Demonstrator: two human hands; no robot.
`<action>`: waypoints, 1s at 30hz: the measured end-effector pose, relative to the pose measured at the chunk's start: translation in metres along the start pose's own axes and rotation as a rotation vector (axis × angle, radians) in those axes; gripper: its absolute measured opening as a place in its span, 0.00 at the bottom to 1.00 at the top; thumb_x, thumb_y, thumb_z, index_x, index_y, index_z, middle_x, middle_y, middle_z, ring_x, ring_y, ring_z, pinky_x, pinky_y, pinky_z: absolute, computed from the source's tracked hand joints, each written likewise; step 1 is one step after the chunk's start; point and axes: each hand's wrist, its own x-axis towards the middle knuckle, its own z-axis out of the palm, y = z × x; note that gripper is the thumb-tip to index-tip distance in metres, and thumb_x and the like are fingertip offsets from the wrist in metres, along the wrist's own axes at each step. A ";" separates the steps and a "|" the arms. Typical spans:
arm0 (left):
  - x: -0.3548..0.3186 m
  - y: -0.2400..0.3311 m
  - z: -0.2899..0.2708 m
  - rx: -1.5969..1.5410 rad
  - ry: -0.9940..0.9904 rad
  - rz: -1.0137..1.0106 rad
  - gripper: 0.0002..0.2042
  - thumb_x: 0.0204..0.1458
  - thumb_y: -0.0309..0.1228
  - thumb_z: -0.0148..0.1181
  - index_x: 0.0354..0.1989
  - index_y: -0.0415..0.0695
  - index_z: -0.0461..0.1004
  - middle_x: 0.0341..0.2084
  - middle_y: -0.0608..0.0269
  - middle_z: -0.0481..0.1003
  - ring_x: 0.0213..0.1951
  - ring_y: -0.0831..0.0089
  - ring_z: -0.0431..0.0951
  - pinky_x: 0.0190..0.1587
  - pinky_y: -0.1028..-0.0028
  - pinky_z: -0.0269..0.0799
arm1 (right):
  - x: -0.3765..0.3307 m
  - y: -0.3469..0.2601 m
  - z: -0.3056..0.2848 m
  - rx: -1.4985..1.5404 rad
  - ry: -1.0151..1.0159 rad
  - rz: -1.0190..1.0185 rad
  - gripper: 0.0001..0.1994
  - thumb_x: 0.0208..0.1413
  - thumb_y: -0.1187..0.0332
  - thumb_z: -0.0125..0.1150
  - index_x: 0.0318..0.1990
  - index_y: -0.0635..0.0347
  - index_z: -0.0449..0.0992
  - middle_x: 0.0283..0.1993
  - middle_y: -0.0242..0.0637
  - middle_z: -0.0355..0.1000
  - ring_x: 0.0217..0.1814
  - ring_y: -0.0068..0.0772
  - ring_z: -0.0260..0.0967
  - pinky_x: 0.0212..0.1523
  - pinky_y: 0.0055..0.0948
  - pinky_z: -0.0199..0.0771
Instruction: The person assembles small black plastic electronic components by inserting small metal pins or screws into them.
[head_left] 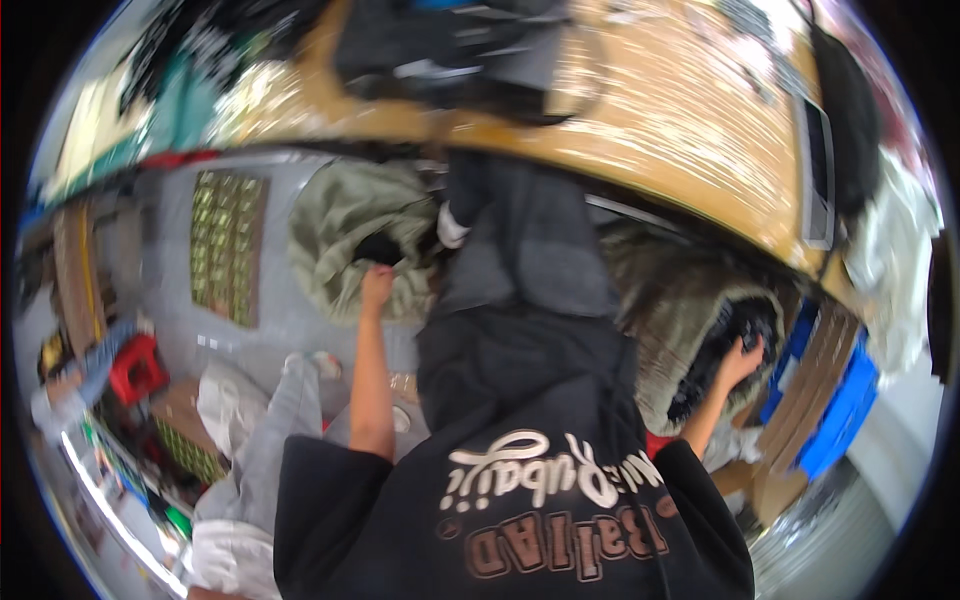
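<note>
To the left of my legs, my left hand point(377, 287) is closed at the mouth of a grey-green sack point(330, 215). A small black soft-looking item point(379, 248) shows right at its fingertips; its kind is blurred. On the right, my right hand point(741, 361) reaches into the mouth of a brownish-olive sack point(665, 310). Its fingers are curled against dark, shiny black pieces point(752, 318) that fill the sack. What exactly those fingers grip cannot be made out.
Ahead stands a wrapped tan table point(670, 120) bearing a black bundle point(450, 60) and a flat grey-framed panel point(816, 175). Blue crates and cardboard point(815, 390) sit at the right. A person in grey trousers point(285, 420) is behind on the left, near a red stool point(138, 368).
</note>
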 end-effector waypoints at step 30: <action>0.036 0.061 0.086 0.776 0.208 -0.031 0.23 0.30 0.44 0.66 0.36 0.48 0.69 0.32 0.63 0.68 0.42 0.65 0.65 0.46 0.68 0.56 | 0.056 -0.224 -0.070 1.658 -0.410 0.745 0.24 0.56 0.67 0.45 0.56 0.74 0.51 0.63 0.51 0.46 0.66 0.44 0.41 0.65 0.42 0.41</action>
